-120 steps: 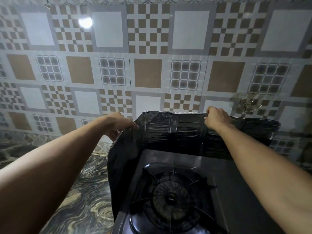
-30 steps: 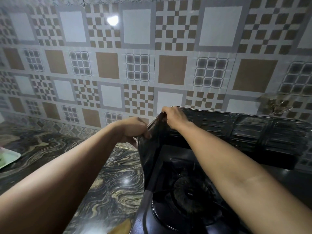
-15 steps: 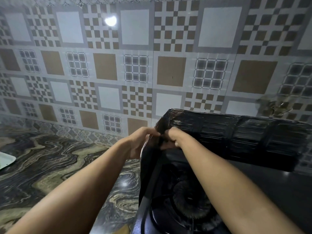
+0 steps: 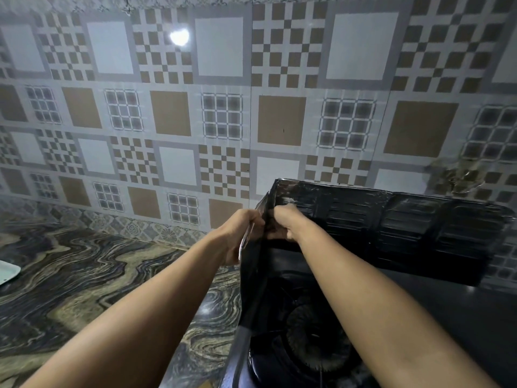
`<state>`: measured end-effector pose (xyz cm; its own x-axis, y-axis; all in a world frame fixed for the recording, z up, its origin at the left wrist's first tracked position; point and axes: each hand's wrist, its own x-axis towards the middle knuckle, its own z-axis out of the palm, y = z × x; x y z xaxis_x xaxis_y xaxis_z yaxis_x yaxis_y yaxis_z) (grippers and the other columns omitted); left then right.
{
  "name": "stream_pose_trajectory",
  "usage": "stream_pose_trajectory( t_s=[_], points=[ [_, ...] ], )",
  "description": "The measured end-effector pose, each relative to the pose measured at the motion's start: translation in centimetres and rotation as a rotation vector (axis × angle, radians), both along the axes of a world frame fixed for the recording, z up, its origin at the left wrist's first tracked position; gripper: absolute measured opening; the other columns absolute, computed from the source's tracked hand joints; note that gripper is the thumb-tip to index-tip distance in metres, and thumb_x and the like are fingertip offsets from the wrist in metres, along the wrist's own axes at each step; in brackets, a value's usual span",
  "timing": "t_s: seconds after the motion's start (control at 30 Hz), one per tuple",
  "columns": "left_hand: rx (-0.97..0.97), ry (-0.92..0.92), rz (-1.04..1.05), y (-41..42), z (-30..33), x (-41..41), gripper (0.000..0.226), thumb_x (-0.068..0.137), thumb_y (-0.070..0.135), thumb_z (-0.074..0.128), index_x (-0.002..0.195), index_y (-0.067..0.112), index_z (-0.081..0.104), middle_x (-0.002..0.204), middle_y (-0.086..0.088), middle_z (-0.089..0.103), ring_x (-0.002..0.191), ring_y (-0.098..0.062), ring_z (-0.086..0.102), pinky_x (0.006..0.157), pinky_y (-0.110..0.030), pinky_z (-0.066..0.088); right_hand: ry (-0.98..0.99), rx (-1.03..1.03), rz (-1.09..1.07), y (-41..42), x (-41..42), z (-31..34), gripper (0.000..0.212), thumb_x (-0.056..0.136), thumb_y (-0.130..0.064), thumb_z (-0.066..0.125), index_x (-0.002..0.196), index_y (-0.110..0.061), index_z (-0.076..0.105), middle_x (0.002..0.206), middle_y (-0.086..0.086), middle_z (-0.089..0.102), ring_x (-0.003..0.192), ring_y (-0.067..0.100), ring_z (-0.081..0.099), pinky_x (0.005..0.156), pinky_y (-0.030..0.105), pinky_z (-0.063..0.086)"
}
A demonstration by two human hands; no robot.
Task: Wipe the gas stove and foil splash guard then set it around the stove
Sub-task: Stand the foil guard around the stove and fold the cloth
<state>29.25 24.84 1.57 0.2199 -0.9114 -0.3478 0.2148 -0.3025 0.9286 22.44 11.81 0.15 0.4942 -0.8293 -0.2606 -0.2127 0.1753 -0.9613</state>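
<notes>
The dark foil splash guard (image 4: 391, 228) stands upright around the black gas stove (image 4: 436, 317), its back panel against the tiled wall and its left panel running toward me. My left hand (image 4: 240, 233) grips the left panel from outside at the back-left corner fold. Just inside that same corner, my right hand (image 4: 282, 222) pinches the foil. The two hands almost touch across the fold. A round burner (image 4: 313, 343) shows between my forearms, partly hidden by my right arm.
A marbled dark countertop (image 4: 98, 275) stretches to the left of the stove. A pale tray edge (image 4: 7, 273) pokes in at the far left. The patterned tile wall (image 4: 223, 107) rises right behind the guard, with a stained patch (image 4: 458, 177) at right.
Both hands slid from the guard's top edge to its back-left corner and came together there. Over the last half second they hold nearly still; the view shifted slightly.
</notes>
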Motion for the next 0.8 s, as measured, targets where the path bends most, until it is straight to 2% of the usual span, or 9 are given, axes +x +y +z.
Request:
stream_pose_trajectory(
  t_s=[0.1,0.17,0.23,0.3,0.43,0.57,0.73,0.8],
  points=[
    [0.014,-0.006,0.058,0.3,-0.6,-0.1,0.023,0.076,0.026,0.05,0.067,0.005,0.055,0.06,-0.012,0.058,0.051,-0.024,0.053,0.062,-0.031,0.042,0.101,-0.19,-0.082,-0.2,0.1,0.5,0.023,0.083,0.001,0.042,0.101,0.005,0.057,0.095,0.023,0.068,0.069,0.037,0.071,0.059,0.047,0.06],
    [0.016,-0.053,0.054,0.2,-0.7,0.1,0.034,0.076,0.034,0.053,0.081,0.002,0.065,0.073,-0.016,0.066,0.064,-0.027,0.061,0.072,-0.034,0.046,0.315,-0.536,-0.186,-0.3,-0.6,1.5,0.018,0.083,-0.003,0.05,0.098,-0.003,0.06,0.096,0.015,0.066,0.084,0.035,0.068,0.071,0.036,0.056],
    [0.023,-0.104,0.037,0.4,-0.2,-0.1,0.049,0.079,0.043,0.055,0.102,0.002,0.068,0.093,-0.019,0.069,0.08,-0.03,0.063,0.08,-0.038,0.048,0.47,-0.835,-0.256,-0.7,-1.2,2.3,0.031,0.086,-0.009,0.055,0.117,-0.011,0.058,0.115,0.012,0.062,0.104,0.035,0.06,0.08,0.034,0.047],
    [0.005,-0.125,0.022,0.4,0.3,-0.3,0.053,0.087,0.048,0.05,0.11,0.003,0.068,0.099,-0.019,0.069,0.085,-0.03,0.065,0.08,-0.037,0.05,0.525,-0.995,-0.205,-1.5,-1.6,2.7,0.048,0.086,-0.008,0.056,0.133,-0.014,0.047,0.134,0.008,0.05,0.117,0.033,0.053,0.086,0.037,0.046],
    [-0.06,-0.072,0.043,0.6,0.9,-0.3,0.049,0.093,0.047,0.044,0.096,0.007,0.072,0.088,-0.015,0.07,0.076,-0.026,0.065,0.077,-0.036,0.048,0.629,-1.044,-0.035,-2.7,-2.5,3.1,0.068,0.083,0.001,0.054,0.146,-0.015,0.034,0.152,-0.001,0.034,0.131,0.027,0.042,0.095,0.037,0.043],
    [-0.093,-0.049,0.053,1.0,1.3,0.0,0.049,0.093,0.05,0.043,0.095,0.011,0.073,0.09,-0.014,0.072,0.08,-0.027,0.067,0.079,-0.037,0.048,0.626,-1.025,-0.03,-2.7,-3.4,3.2,0.069,0.084,0.001,0.053,0.148,-0.014,0.032,0.154,0.0,0.035,0.135,0.026,0.039,0.103,0.039,0.04],
    [-0.114,-0.045,0.056,1.5,1.8,0.3,0.049,0.097,0.049,0.04,0.089,0.01,0.069,0.076,-0.013,0.071,0.061,-0.023,0.067,0.064,-0.032,0.047,0.599,-1.035,-0.034,-2.1,-4.3,3.3,0.067,0.087,-0.001,0.053,0.148,-0.014,0.032,0.152,0.003,0.038,0.134,0.027,0.041,0.102,0.039,0.04],
    [-0.096,-0.07,0.058,2.0,2.1,0.3,0.051,0.096,0.051,0.042,0.09,0.007,0.067,0.076,-0.014,0.068,0.06,-0.024,0.065,0.061,-0.031,0.047,0.601,-1.036,-0.034,-1.9,-4.7,3.5,0.066,0.087,-0.001,0.054,0.148,-0.014,0.033,0.15,0.005,0.041,0.131,0.028,0.044,0.099,0.038,0.042]
  ],
)
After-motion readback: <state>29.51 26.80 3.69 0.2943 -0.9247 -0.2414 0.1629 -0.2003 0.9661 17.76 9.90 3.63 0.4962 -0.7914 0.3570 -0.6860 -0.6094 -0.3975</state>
